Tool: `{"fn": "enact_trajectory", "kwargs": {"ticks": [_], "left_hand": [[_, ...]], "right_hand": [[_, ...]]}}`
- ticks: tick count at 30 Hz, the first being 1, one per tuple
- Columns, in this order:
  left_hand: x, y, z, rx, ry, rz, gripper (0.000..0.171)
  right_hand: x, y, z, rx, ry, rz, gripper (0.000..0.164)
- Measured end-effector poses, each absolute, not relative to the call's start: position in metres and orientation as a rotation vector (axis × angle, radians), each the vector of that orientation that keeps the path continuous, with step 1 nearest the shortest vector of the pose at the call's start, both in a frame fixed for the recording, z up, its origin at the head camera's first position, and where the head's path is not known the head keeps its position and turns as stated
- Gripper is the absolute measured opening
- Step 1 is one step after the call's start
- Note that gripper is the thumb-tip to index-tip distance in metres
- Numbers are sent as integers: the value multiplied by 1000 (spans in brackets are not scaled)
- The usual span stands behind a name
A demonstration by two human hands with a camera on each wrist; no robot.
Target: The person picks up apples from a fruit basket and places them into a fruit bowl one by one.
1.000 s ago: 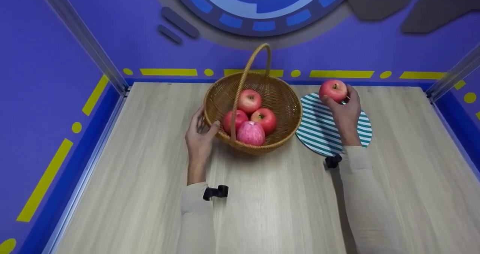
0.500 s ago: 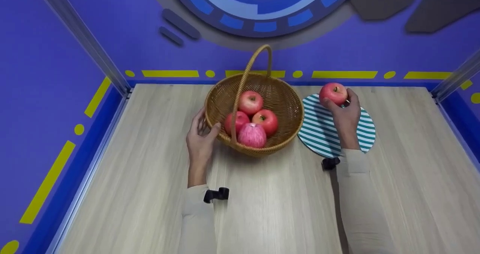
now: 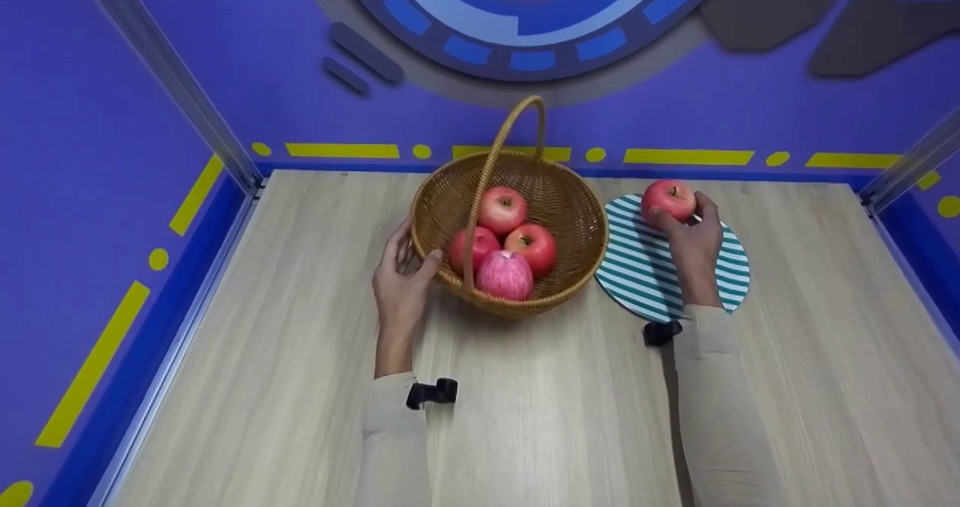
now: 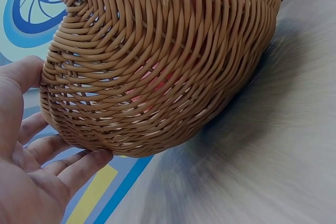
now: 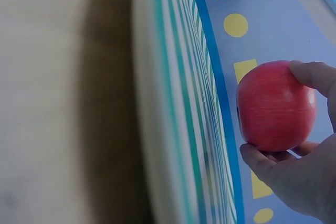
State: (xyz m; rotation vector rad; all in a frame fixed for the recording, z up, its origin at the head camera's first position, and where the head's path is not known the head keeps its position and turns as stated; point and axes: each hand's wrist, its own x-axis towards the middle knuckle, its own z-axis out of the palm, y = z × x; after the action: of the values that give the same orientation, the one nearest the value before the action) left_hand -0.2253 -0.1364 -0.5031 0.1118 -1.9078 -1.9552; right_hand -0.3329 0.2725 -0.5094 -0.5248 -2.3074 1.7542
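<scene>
A brown wicker basket [image 3: 574, 214] with a tall arched handle stands in the middle of the table. Several red and pink apples [image 3: 505, 276] lie together inside it. My left hand [image 3: 403, 289] holds the basket's left side, thumb at the rim and fingers against the outer weave; in the left wrist view the fingers [image 4: 86, 169] reach along its wall. On the right, my right hand [image 3: 695, 248] grips a red apple [image 3: 667, 200] between thumb and fingers. That apple [image 5: 275, 106] is above a round mat [image 3: 630, 271] with green and white stripes.
The pale wood table [image 3: 555, 409] meets a blue back wall [image 3: 247, 79] with yellow dashes just behind the basket and mat. Blue side panels with metal posts [image 3: 176, 79] stand left and right. Black wrist mounts [image 3: 433, 393] sit on both sleeves.
The right hand and its apple come slightly lower and nearer over the mat. My left hand keeps its hold, and the basket stays in place while the whole view shifts a little.
</scene>
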Motion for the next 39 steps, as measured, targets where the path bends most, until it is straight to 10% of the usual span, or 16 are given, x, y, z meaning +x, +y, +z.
{"fn": "enact_trajectory", "kwargs": {"ticks": [39], "left_hand": [[-226,-138,-504,104,-1936,-1934,66]], "right_hand": [[-342,278,-513,-529,-2479,1835,104]]}}
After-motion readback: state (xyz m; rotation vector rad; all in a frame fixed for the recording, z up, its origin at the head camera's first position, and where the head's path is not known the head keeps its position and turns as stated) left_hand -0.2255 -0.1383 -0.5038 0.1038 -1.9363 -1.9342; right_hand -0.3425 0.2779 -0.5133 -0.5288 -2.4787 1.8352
